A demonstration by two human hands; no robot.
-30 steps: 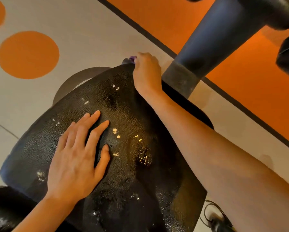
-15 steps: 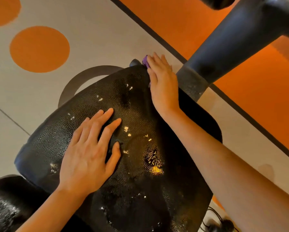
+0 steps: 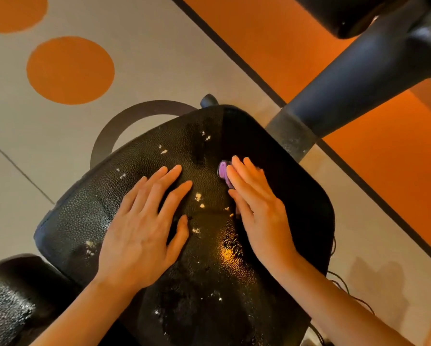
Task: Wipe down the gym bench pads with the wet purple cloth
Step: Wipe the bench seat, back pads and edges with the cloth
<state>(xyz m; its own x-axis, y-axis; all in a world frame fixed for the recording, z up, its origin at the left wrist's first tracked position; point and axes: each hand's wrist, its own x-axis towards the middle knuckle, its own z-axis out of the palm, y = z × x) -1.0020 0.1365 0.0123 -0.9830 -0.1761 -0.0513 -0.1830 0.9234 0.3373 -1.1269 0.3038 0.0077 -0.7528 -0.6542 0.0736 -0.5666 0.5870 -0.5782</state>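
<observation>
An orange circle marked the pale floor at upper left, and a second black pad sat at the lower left corner. Beside it, a black textured bench pad, its surface glistening wet and scuffed with small pale chips, filled the middle of the view. The person's left hand lay flat on the pad, palm down, fingers straight and slightly spread, thumb out to the side, holding nothing. Just to its right, the right hand pressed down with straight fingers held close together on a purple cloth, which was on the upper middle of the pad; only a small bunched edge of it showed beyond the index finger, the rest being hidden under the palm. The two hands were near each other but apart. Behind the pad's far edge, a dark curved frame piece rested on the floor. At right, a thick dark post rose diagonally over an orange floor section bordered by a black line.
</observation>
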